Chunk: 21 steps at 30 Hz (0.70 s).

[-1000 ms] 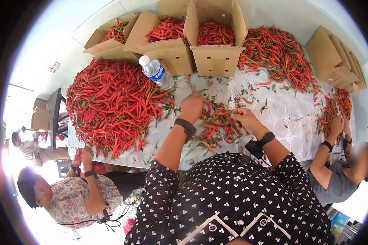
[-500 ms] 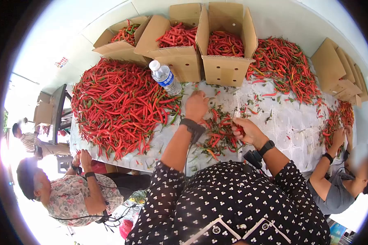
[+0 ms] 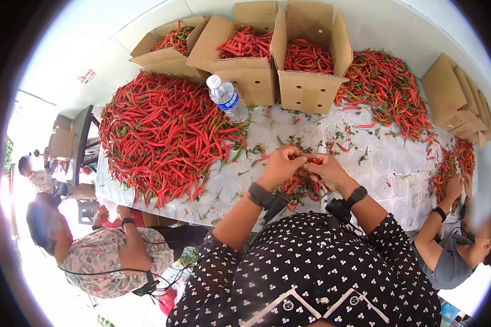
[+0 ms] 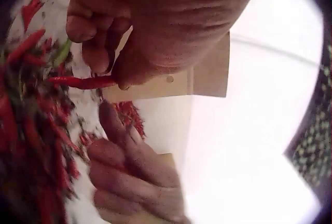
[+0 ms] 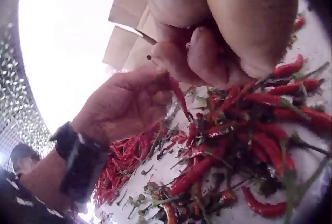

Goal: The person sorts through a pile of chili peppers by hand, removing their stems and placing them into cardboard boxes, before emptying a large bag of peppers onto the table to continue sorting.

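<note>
My left hand (image 3: 282, 164) and right hand (image 3: 328, 171) meet over a small heap of chili peppers (image 3: 299, 182). In the left wrist view, a slim red chili pepper (image 4: 85, 82) is pinched between the left thumb and fingers, its tip pointing away. The right wrist view also shows this chili pepper (image 5: 179, 97) below the left hand (image 5: 127, 104). Curled right fingers (image 5: 205, 60) hold red chili peppers, mostly hidden, with red showing in the gaps. A thin stem (image 5: 146, 36) sticks out beside the right fingertips. Both hands wear dark wrist straps.
A large chili pile (image 3: 163, 136) lies left, with a water bottle (image 3: 228, 99) at its edge. Behind stand open cartons (image 3: 311, 90) of chilies; another chili pile (image 3: 384, 90) lies back right. Folded cartons (image 3: 455, 101) lean at right. One person (image 3: 114, 250) works at left, another (image 3: 447, 240) at right.
My left hand has come back from the far side of the small heap and moved right to meet the right hand. The right hand has stayed near its place with chili peppers in it.
</note>
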Available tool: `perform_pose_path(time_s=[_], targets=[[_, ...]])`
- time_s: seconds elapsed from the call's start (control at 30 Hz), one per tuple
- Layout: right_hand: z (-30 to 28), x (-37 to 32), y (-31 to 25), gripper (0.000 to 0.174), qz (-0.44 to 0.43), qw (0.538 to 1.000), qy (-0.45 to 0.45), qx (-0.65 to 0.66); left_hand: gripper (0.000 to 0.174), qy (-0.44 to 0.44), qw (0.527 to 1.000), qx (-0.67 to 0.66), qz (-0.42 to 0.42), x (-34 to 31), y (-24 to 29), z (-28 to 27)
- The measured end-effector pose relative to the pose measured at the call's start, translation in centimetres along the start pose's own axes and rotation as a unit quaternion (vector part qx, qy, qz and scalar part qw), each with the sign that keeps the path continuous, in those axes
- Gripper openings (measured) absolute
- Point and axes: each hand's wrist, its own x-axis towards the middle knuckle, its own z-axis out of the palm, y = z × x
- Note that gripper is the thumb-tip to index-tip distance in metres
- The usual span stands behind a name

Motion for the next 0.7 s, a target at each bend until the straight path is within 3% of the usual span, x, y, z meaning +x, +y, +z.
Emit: perform_pose_path(time_s=[0.07, 0.1, 0.17, 0.3, 0.33, 0.37, 0.5, 0.63, 0.7], targets=[[0.4, 0.2, -0.1, 0.018, -0.028, 0.991, 0.005, -0.128, 0.010, -0.023, 0.996, -0.083, -0.018, -0.7, 0.3, 0.1], [0.6, 0.2, 0.0, 0.018, -0.028, 0.991, 0.004, -0.129, 0.010, -0.022, 0.996, -0.083, -0.018, -1.0, 0.6, 0.1], [0.9, 0.2, -0.1, 0.011, 0.008, 0.988, 0.000, -0.155, 0.006, 0.049, 0.985, 0.075, 0.146, -1.6, 1.5, 0.0], [0.8, 0.7, 0.3, 0.011, 0.015, 0.986, 0.001, -0.169, 0.008, 0.086, 0.970, 0.139, 0.179, -1.7, 1.3, -0.8], [0.6, 0.3, 0.1, 0.013, 0.044, 0.988, -0.014, -0.151, 0.011, 0.092, 0.926, 0.312, 0.193, -1.2, -0.4, -2.0], [0.2, 0.0, -0.2, 0.014, 0.072, 0.988, -0.028, -0.133, 0.014, 0.096, 0.851, 0.475, 0.202, -1.0, -1.5, -3.3], [-1.2, -0.5, -0.4, 0.016, 0.072, 0.996, 0.045, -0.018, 0.023, 0.186, 0.845, 0.496, -0.070, -1.9, -2.9, -8.6], [-1.4, -0.5, -0.6, 0.017, 0.049, 0.998, 0.028, -0.004, 0.025, 0.187, 0.844, 0.495, -0.088, -2.7, -7.6, -9.2], [-1.1, 0.1, -0.2, 0.015, 0.024, 0.997, 0.049, -0.049, 0.025, 0.126, 0.831, 0.542, 0.004, -2.6, -8.0, -8.4]])
